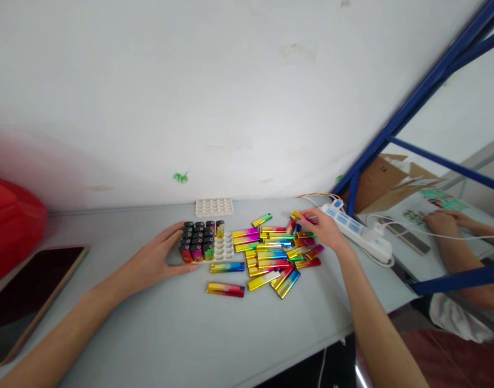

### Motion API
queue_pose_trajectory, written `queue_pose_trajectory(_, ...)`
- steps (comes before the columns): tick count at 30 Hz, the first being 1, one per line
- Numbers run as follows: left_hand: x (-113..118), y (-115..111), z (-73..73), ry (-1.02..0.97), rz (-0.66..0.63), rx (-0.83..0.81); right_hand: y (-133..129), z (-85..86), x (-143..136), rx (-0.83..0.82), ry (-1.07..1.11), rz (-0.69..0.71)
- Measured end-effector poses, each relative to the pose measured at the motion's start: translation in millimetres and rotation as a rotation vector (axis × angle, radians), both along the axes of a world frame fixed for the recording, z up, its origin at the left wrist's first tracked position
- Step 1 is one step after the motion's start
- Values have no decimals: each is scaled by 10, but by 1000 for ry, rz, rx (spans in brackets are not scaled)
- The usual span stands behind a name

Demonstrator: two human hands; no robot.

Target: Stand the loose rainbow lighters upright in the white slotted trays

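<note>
My left hand [162, 256] curls round the left end of a white plastic tray [224, 249], its thumb along the front and fingers behind. Black-topped metallic lighters [197, 237] stand upright in rows on the tray's left part; its right part shows bare slots. At the far right end of a loose heap of shiny multicoloured lighters [271, 253], my right hand [326, 229] pinches one lighter [301, 216]. Two more lie in front of the tray: a yellow-and-blue lighter [227, 267] and a yellow-and-red lighter [225, 290].
Another white tray [214, 206] sits against the wall. A power strip [358, 231] with cables lies right of the heap, near a blue metal frame [412, 102]. At left are a dark tablet-like device [28, 296] and a red bag [12, 226]. Another person's hands [445, 221] work beyond the frame.
</note>
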State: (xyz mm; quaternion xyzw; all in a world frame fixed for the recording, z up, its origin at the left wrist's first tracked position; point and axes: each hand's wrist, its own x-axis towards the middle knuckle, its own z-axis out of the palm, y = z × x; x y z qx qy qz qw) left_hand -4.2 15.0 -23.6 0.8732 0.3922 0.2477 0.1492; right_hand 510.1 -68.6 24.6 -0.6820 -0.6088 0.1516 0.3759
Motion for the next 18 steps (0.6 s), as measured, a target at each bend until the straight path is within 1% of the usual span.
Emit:
queue_pose_trajectory(3,24,-19,48,12,8,-30,48,86,-210,101,271,-18)
queue_pose_trajectory(6,45,-48,98,20,13,-59,172,203,-554,134,614,-11)
queue_pose_trajectory(9,60,-80,137,29,13,-92,325,297,-959,133,950,56)
queue_pose_trajectory(11,65,-99,151,35,18,-115,386,311,-1226,109,1089,113)
queue_pose_trajectory(13,67,-113,156,37,28,-132,385,272,-1466,42,1134,197)
queue_pose_trajectory(15,67,-121,153,42,31,-137,330,194,-1657,-67,1105,306)
queue_pose_trajectory(17,66,-124,145,48,15,-136,251,115,-1791,-164,982,378)
queue_pose_trajectory(18,65,-125,142,50,5,-135,211,87,-1836,-173,870,382)
